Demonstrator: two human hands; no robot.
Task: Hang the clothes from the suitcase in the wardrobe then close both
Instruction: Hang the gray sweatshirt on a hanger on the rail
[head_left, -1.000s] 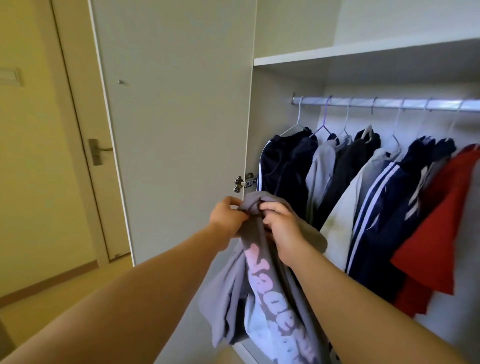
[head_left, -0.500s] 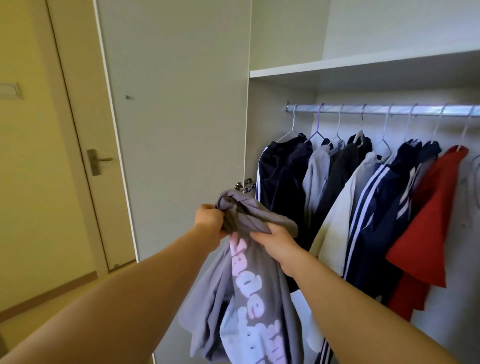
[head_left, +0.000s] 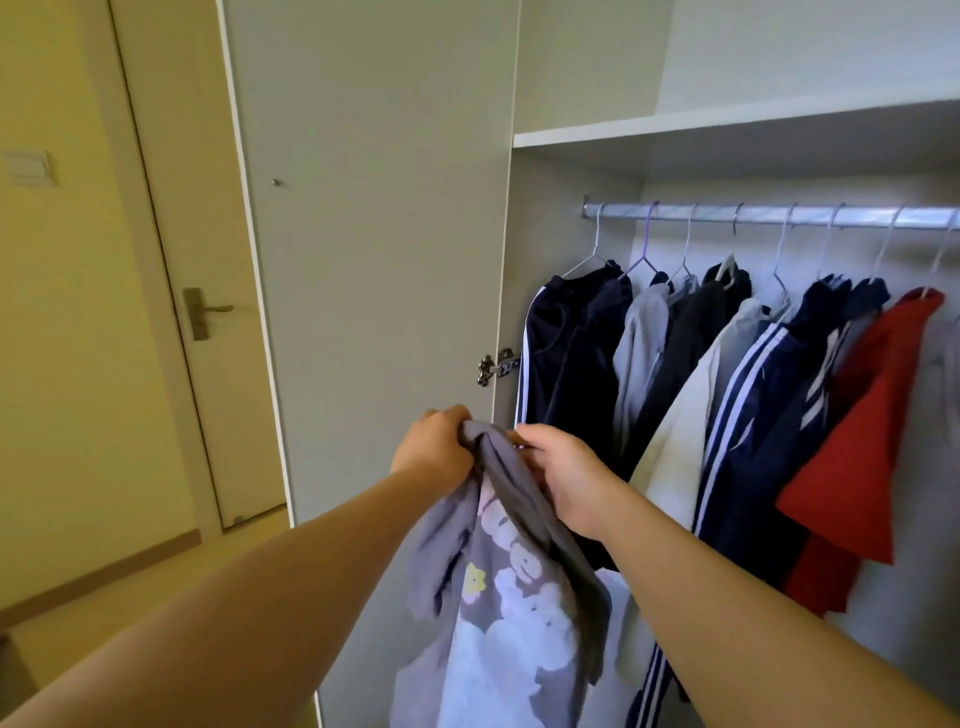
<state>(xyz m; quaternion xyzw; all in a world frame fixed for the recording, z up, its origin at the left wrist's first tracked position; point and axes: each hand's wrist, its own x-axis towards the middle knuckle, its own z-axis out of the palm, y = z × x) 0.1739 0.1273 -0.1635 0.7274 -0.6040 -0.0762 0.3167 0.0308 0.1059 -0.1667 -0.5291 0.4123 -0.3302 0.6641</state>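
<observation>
both hands clamped on grey shirt (head_left: 511, 582) collar: left hand (head_left: 435, 448), right hand (head_left: 563, 470). shirt hangs straight down. rod (head_left: 769, 214) up-right, right hand nearer. no hanger visible on shirt.

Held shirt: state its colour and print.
Grey shirt with pale pink and white lettering and a yellow flower; head view.

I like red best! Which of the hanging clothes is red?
The red shirt, hanging far right on the rail. The others are navy, grey, black or cream.
</observation>
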